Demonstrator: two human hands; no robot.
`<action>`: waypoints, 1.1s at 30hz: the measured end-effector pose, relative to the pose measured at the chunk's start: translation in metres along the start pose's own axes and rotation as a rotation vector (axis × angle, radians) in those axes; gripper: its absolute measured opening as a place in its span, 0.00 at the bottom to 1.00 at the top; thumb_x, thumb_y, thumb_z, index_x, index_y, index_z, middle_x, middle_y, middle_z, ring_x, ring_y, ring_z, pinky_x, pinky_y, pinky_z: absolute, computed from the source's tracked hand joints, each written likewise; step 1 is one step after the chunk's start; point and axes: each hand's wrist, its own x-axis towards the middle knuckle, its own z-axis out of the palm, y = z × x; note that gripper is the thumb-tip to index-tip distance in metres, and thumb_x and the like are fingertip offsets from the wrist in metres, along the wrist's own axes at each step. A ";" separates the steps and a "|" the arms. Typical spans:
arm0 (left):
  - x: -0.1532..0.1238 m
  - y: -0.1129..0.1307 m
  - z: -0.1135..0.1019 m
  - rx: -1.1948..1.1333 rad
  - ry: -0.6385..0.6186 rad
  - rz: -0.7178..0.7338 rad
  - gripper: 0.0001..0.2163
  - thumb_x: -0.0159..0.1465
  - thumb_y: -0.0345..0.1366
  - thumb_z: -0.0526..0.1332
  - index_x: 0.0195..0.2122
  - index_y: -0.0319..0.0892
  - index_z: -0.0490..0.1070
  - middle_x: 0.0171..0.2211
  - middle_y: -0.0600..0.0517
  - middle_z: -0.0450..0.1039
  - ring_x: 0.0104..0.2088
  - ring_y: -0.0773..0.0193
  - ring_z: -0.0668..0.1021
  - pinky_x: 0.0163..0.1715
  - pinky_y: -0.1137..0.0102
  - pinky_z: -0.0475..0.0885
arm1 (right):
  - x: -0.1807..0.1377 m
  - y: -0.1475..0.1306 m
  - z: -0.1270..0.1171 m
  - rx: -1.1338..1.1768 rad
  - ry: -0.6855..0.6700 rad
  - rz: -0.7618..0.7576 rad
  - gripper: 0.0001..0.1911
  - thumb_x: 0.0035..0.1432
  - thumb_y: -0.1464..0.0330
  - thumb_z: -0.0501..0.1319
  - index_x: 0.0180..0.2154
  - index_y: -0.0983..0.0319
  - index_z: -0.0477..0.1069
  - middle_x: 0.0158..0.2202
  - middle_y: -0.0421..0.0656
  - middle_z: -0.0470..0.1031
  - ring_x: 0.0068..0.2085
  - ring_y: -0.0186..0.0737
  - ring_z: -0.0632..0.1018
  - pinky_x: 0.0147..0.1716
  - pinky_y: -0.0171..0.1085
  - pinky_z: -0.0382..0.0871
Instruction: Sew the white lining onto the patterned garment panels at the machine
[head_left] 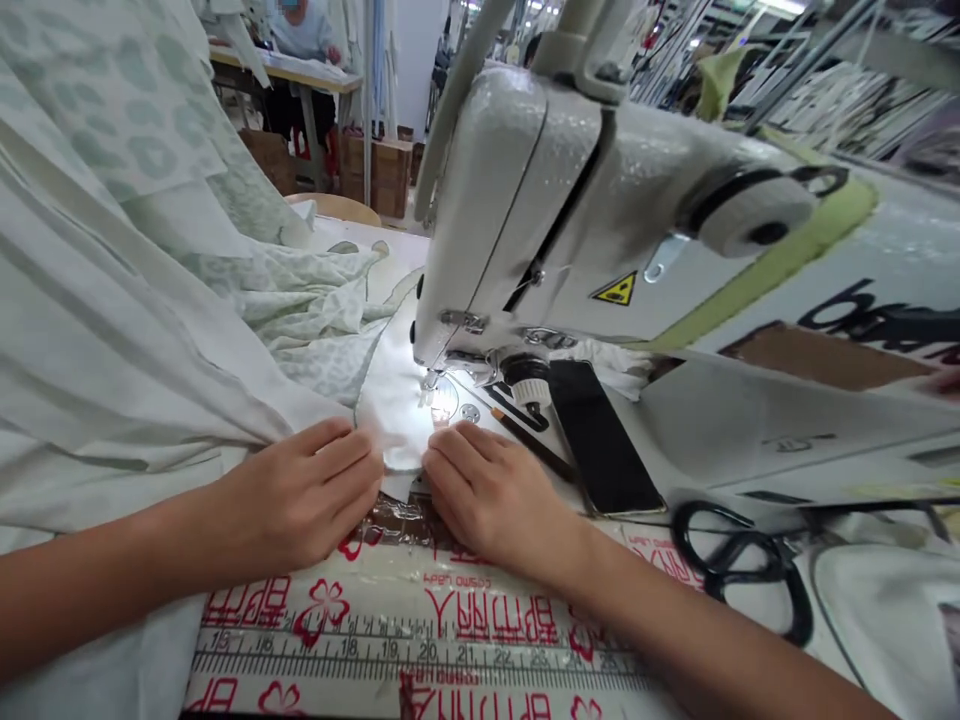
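Observation:
A curved white fabric piece point(394, 400) with a thin greenish edge lies under the needle area of a white sewing machine point(487, 220), lit by its lamp. At the piece's left edge, my left hand point(322, 490) pinches the cloth with its fingers pressed together. My right hand point(487, 485) grips the right edge close to the presser foot point(430, 385), fingers bunched and bent down. The fingertips of both hands are partly hidden. White and pale green spotted fabric point(315, 310) spreads behind and to the left of the piece.
Right of the needle lie a black phone point(604, 435) and a dark slim tool point(532, 445). Black-handled scissors point(742, 570) rest farther right. A ruler strip point(427, 655) and red-printed tape cover the front edge. Another person point(304, 30) sits at a table behind.

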 end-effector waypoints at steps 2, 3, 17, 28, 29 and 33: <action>0.004 0.007 -0.004 -0.032 -0.022 0.006 0.08 0.64 0.24 0.52 0.36 0.34 0.70 0.36 0.45 0.72 0.39 0.58 0.73 0.42 0.60 0.70 | 0.002 0.002 0.001 0.081 0.036 0.080 0.10 0.60 0.76 0.49 0.31 0.68 0.68 0.32 0.48 0.69 0.34 0.41 0.67 0.36 0.39 0.66; 0.006 0.012 -0.007 -0.060 -0.033 0.005 0.08 0.64 0.25 0.51 0.36 0.35 0.70 0.35 0.46 0.72 0.37 0.59 0.73 0.41 0.61 0.70 | 0.003 0.002 0.001 0.115 0.056 0.114 0.11 0.61 0.76 0.48 0.32 0.68 0.67 0.31 0.48 0.68 0.34 0.40 0.66 0.36 0.39 0.66; 0.044 0.014 -0.008 -0.128 -0.411 -0.556 0.12 0.56 0.39 0.66 0.30 0.39 0.64 0.29 0.52 0.69 0.25 0.62 0.74 0.18 0.72 0.55 | 0.005 0.014 -0.004 0.379 -0.055 0.073 0.11 0.63 0.73 0.53 0.34 0.68 0.73 0.32 0.46 0.70 0.35 0.38 0.68 0.37 0.37 0.64; 0.034 0.009 0.001 -0.305 -0.196 -0.497 0.05 0.59 0.28 0.60 0.27 0.39 0.65 0.27 0.51 0.67 0.32 0.60 0.69 0.30 0.68 0.64 | 0.006 0.014 0.003 0.743 0.120 0.305 0.04 0.58 0.76 0.57 0.32 0.66 0.70 0.29 0.40 0.69 0.31 0.31 0.70 0.33 0.32 0.63; 0.029 0.014 0.000 -0.262 -0.128 -0.404 0.05 0.61 0.26 0.57 0.28 0.38 0.66 0.28 0.50 0.67 0.32 0.59 0.69 0.32 0.66 0.65 | 0.006 0.014 0.002 0.733 0.108 0.299 0.04 0.58 0.76 0.57 0.31 0.66 0.70 0.28 0.40 0.69 0.31 0.31 0.69 0.33 0.32 0.63; 0.016 0.032 -0.002 -0.155 -0.033 -0.206 0.08 0.62 0.22 0.52 0.31 0.33 0.69 0.30 0.46 0.67 0.33 0.56 0.69 0.32 0.62 0.66 | 0.005 0.015 -0.001 0.433 -0.018 0.088 0.09 0.62 0.75 0.53 0.31 0.68 0.70 0.32 0.45 0.68 0.34 0.37 0.67 0.37 0.36 0.64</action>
